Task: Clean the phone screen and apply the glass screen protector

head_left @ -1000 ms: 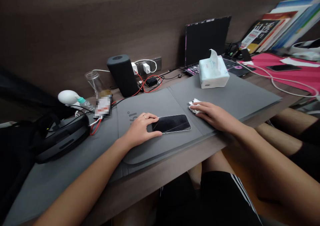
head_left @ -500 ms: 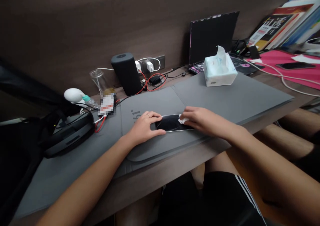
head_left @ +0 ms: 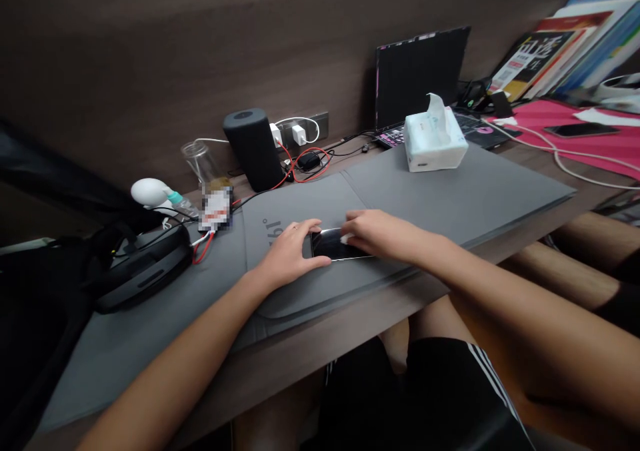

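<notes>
A dark-screened phone [head_left: 329, 244] lies flat, screen up, on the grey desk mat [head_left: 400, 198]. My left hand [head_left: 286, 256] grips its left end, thumb along the near edge and fingers at the far edge. A ring shows on one finger. Over the right part of the screen, my right hand [head_left: 381, 233] is closed on a crumpled white tissue [head_left: 345, 238], pressed to the glass. The fingers hide most of the tissue and the phone's right end.
Behind stand a black speaker [head_left: 254, 150], chargers with red and white cables, and an open laptop [head_left: 420, 81]. A tissue pack [head_left: 435, 146] sits on the mat's back. Headphones [head_left: 145, 274] lie left. Books [head_left: 550, 51] and another phone [head_left: 581, 130] are right. Another person's legs [head_left: 575, 271] show below the desk.
My right hand has slid left across the phone screen with the tissue, closer to my left hand. My left hand keeps its hold, and the view has shifted slightly.
</notes>
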`<state>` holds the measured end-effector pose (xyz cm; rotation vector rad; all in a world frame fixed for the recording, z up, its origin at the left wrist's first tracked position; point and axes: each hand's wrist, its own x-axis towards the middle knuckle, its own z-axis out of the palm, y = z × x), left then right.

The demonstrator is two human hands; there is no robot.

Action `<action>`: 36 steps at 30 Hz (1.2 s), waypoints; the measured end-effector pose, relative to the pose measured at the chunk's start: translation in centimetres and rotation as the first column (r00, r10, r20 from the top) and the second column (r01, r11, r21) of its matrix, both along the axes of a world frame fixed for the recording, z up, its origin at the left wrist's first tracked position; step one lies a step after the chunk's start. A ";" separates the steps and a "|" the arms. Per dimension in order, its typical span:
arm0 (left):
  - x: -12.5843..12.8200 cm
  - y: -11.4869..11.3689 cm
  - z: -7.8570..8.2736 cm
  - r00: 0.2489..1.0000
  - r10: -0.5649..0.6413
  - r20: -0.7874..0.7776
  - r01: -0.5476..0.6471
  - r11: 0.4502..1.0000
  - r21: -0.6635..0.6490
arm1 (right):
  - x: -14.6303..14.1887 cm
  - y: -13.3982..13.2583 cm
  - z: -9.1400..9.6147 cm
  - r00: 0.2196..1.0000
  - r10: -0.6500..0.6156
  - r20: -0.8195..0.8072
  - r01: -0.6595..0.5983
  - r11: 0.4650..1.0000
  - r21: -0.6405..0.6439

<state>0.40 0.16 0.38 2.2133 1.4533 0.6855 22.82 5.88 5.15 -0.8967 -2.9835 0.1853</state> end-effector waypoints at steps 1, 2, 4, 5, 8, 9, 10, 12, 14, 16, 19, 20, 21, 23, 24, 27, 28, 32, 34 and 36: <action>0.0 0.0 0.0 1.000 -0.006 0.001 0.006 1.000 0.001 | 1.4 0.4 0.0 1.000 -0.013 0.006 0.012 1.000 0.006; 0.0 0.0 0.1 1.000 -0.010 0.000 0.010 1.000 0.004 | 2.6 0.7 0.1 1.000 -0.024 0.003 0.024 1.000 0.012; 0.1 0.0 0.2 1.000 -0.012 -0.007 0.012 1.000 0.010 | 4.3 1.1 0.2 0.999 -0.040 0.014 0.040 0.999 0.011; 0.1 0.0 0.3 1.000 -0.010 -0.011 0.010 1.000 0.011 | 4.7 1.1 0.3 0.999 -0.048 0.020 0.048 0.999 0.014; 0.2 -0.1 0.3 1.000 -0.006 -0.012 0.006 1.000 0.012 | 3.4 0.7 0.5 0.997 -0.063 0.035 0.062 0.998 0.029; 0.2 -0.1 0.3 1.000 -0.007 -0.010 0.007 1.000 0.012 | 2.4 0.4 0.5 0.997 -0.063 0.034 0.062 0.998 0.032; 0.2 -0.1 0.3 1.000 -0.010 -0.008 0.010 1.000 0.011 | 1.3 0.1 0.5 0.998 -0.061 0.029 0.060 0.998 0.030; 0.2 -0.1 0.3 1.000 -0.014 -0.006 0.014 1.000 0.009 | -1.2 -0.3 0.3 0.999 -0.049 0.016 0.049 0.999 0.019; 0.2 0.0 0.2 1.000 -0.009 -0.011 0.009 1.000 0.009 | -3.2 -0.5 0.0 0.999 -0.035 -0.007 0.035 0.999 0.003; 0.2 0.1 0.1 1.000 0.001 -0.018 0.000 1.000 0.012 | -4.4 -0.6 -0.4 0.999 -0.027 -0.042 0.027 1.000 -0.006; 0.3 0.1 0.1 1.000 0.004 -0.014 -0.004 1.000 0.013 | -4.5 -0.7 -1.0 0.995 -0.024 -0.099 0.023 1.000 -0.015; 0.3 0.1 0.1 1.000 0.002 -0.010 -0.002 1.000 0.010 | -4.0 -0.7 -1.1 0.993 -0.027 -0.112 0.026 1.000 -0.016; 0.2 0.1 0.1 1.000 0.000 -0.006 0.000 1.000 0.007 | -3.4 -0.7 -1.2 0.992 -0.031 -0.119 0.029 0.999 -0.016; 0.2 0.1 0.1 1.000 -0.003 -0.003 0.003 1.000 0.003 | -1.8 -0.6 -1.2 0.992 -0.046 -0.117 0.045 0.999 -0.013; 0.2 0.1 0.1 1.000 -0.003 -0.002 0.003 1.000 0.002 | -0.9 -0.5 -1.2 0.992 -0.058 -0.111 0.056 0.998 -0.014; 0.2 0.1 0.2 1.000 0.000 -0.002 0.000 1.000 0.000 | 1.9 -0.4 -1.2 0.988 -0.119 -0.098 0.119 0.993 -0.004; 0.2 0.0 0.2 1.000 0.001 -0.003 -0.001 1.000 -0.001 | 2.7 -0.4 -1.3 0.985 -0.141 -0.098 0.143 0.990 0.009; 0.3 0.0 0.4 1.000 -0.001 -0.008 0.001 1.000 0.001 | 4.3 -1.3 -1.7 0.978 -0.188 -0.091 0.196 0.978 0.078; 0.3 -0.1 0.5 1.000 -0.003 -0.010 0.003 1.000 0.001 | 3.9 -2.0 -1.7 0.975 -0.209 -0.076 0.217 0.971 0.105; 0.3 0.0 0.4 1.000 -0.005 -0.011 0.005 1.000 0.000 | 2.6 -2.6 -1.6 0.974 -0.217 -0.056 0.222 0.969 0.110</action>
